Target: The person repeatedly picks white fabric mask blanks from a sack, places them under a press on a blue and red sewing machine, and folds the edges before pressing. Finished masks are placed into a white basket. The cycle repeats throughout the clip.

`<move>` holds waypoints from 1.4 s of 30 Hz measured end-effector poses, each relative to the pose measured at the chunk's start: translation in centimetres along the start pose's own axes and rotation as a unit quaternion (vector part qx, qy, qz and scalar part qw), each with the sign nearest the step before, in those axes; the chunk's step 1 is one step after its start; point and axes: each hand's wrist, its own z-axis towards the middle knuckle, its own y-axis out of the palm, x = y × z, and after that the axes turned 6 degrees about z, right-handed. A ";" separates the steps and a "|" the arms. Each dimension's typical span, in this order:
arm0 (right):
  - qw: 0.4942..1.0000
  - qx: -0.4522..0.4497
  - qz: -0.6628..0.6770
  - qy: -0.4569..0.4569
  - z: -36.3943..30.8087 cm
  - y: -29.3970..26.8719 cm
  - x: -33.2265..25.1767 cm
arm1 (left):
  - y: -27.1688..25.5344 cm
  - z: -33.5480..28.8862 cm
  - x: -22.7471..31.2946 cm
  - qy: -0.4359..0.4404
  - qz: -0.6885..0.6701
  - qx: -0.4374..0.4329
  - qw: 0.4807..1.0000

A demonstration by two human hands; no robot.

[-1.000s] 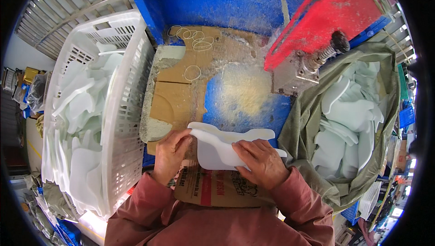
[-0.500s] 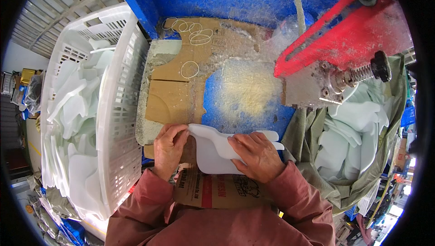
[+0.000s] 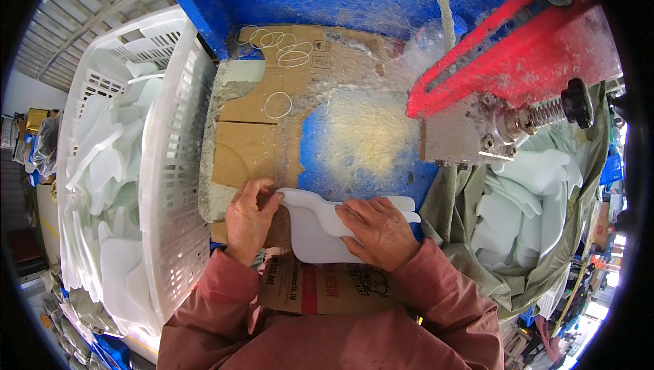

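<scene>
My right hand (image 3: 381, 232) grips a white, smooth, curvy-edged moulded piece (image 3: 319, 237) from its right side, fingers over the top and thumb toward me. Two rounded tongues stick out past that hand at the right. A wavy raised strip runs along its far edge, over a flat, wider part. At the piece's left end, my left hand (image 3: 251, 220) has its fingers bent and pinched, thumb tip against the corner. The piece is held over the near edge of a powder-dusted blue work surface (image 3: 317, 166), above a cardboard box (image 3: 279, 295) by my lap. Its underside is hidden.
A white slatted basket (image 3: 176, 159) full of similar white pieces (image 3: 122, 254) stands left. At right, an olive cloth sack (image 3: 446, 213) holds more. A red machine arm (image 3: 477, 57) with a spring and black knob overhangs the surface. Thin rings (image 3: 278, 105) lie on cardboard (image 3: 245, 145).
The view has shifted slightly. My left fingers have loosened and drawn back a little from the piece's left corner. My right hand keeps its grip.
</scene>
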 end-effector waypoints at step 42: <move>0.941 0.193 0.179 0.213 -5.4 -1.4 1.8 | 3.3 -1.9 5.5 0.150 0.071 -0.178 0.970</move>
